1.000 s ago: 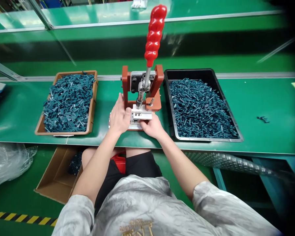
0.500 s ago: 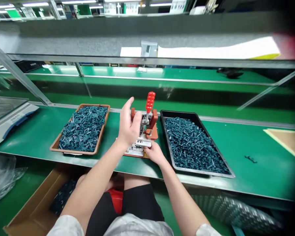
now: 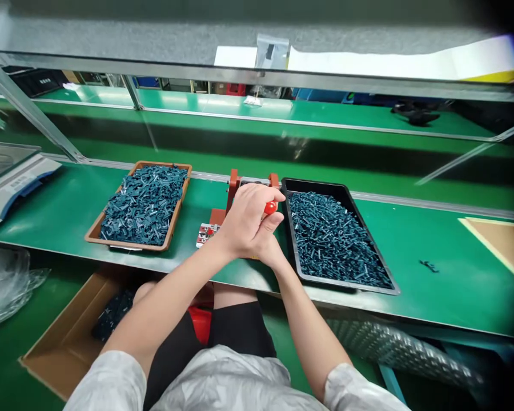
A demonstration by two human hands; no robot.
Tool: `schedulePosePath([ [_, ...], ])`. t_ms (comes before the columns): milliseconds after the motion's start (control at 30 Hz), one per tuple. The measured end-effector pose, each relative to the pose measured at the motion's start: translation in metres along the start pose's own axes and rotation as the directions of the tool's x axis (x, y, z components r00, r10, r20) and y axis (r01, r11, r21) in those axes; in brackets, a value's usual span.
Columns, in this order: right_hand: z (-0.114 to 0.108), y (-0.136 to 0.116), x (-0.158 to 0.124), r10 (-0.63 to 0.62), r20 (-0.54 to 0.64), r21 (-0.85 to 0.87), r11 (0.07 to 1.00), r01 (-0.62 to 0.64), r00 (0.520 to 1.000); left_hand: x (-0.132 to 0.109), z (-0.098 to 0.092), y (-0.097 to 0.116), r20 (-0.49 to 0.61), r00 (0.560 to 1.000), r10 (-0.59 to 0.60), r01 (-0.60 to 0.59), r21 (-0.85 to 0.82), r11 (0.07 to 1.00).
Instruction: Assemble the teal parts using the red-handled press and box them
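My left hand [image 3: 249, 220] is wrapped round the red handle [image 3: 270, 208] of a toggle clamp, its rounded end showing between thumb and fingers. The handle is tipped toward me. My right hand [image 3: 269, 250] is low at the front of the clamp fixture, just under my left hand. Its fingers are hidden there, and I cannot see what they touch. Orange-brown uprights of the clamp fixture [image 3: 232, 185] rise behind my hands. A small red-and-white plate [image 3: 204, 233] shows at the fixture's left side.
A brown tray [image 3: 169, 242] heaped with dark teal plastic pieces lies left; a black tray [image 3: 297, 260] of similar pieces lies right. A scale [image 3: 17, 188] stands far left. A few loose pieces [image 3: 429, 266] lie at right. Below the bench is a cardboard box [image 3: 64, 337].
My left hand has gone from open beside the upright red handle to closed around it, and the handle has swung down toward me. The view has tilted downward. My right hand stays low at the fixture.
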State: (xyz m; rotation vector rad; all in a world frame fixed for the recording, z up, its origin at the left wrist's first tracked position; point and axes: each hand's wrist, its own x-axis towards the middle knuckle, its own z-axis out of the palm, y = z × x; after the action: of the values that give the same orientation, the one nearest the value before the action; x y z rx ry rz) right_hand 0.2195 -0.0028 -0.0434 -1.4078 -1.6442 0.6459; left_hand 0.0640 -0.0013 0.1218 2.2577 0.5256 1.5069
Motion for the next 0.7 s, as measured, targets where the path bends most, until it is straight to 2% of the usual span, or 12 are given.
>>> schedulePosePath([
  [67, -0.001, -0.001, 0.0, 0.023, 0.033, 0.032, 0.999, -0.024, 0.999, 0.014, -0.004, -0.009, 0.022, 1.0, 0.018, -0.018, -0.002, 1.0],
  [133, -0.001, 0.0, 0.0, 0.039, 0.054, 0.058, 0.997, -0.043, 0.998, 0.034, -0.003, -0.02, 0.008, 0.999, -0.048, 0.049, -0.058, 0.997],
  [267, 0.002, 0.003, -0.001, 0.062, 0.006, -0.002, 0.998, -0.062, 0.998, 0.076, 0.005, -0.044, 0.012, 0.987, -0.16, 0.16, -0.165, 0.973],
  [333, 0.004, 0.002, -0.003, 0.057, -0.023, -0.055, 0.997, -0.058, 0.998, 0.081, 0.005, -0.048, -0.039, 0.987, -0.155, 0.149, -0.111, 0.982],
  [367, 0.006, 0.001, -0.004, 0.036, -0.048, -0.076, 0.996, -0.04, 0.998, 0.075, 0.003, -0.048, -0.09, 0.985, -0.146, 0.142, -0.046, 0.989],
  [433, 0.009, -0.001, -0.008, -0.034, -0.111, -0.106, 0.994, 0.022, 0.993, 0.046, -0.003, -0.047, -0.208, 0.97, -0.122, 0.151, 0.132, 0.98],
  [500, 0.013, -0.002, -0.012, -0.099, -0.147, -0.126, 0.989, 0.081, 0.984, 0.001, -0.012, -0.052, -0.285, 0.95, -0.132, 0.22, 0.306, 0.926],
  [533, 0.015, -0.002, -0.013, -0.116, -0.147, -0.131, 0.987, 0.097, 0.982, -0.024, -0.017, -0.057, -0.289, 0.94, -0.181, 0.283, 0.369, 0.885],
  [600, 0.018, -0.002, -0.014, -0.119, -0.14, -0.142, 0.985, 0.099, 0.983, -0.068, -0.024, -0.073, -0.185, 0.917, -0.354, 0.4, 0.457, 0.795],
  [633, 0.019, -0.002, -0.015, -0.109, -0.139, -0.149, 0.985, 0.088, 0.984, -0.085, -0.026, -0.082, -0.102, 0.884, -0.456, 0.445, 0.483, 0.754],
  [700, 0.021, -0.002, -0.015, -0.089, -0.126, -0.163, 0.984, 0.068, 0.988, -0.108, -0.028, -0.099, 0.051, 0.786, -0.616, 0.517, 0.492, 0.7],
])
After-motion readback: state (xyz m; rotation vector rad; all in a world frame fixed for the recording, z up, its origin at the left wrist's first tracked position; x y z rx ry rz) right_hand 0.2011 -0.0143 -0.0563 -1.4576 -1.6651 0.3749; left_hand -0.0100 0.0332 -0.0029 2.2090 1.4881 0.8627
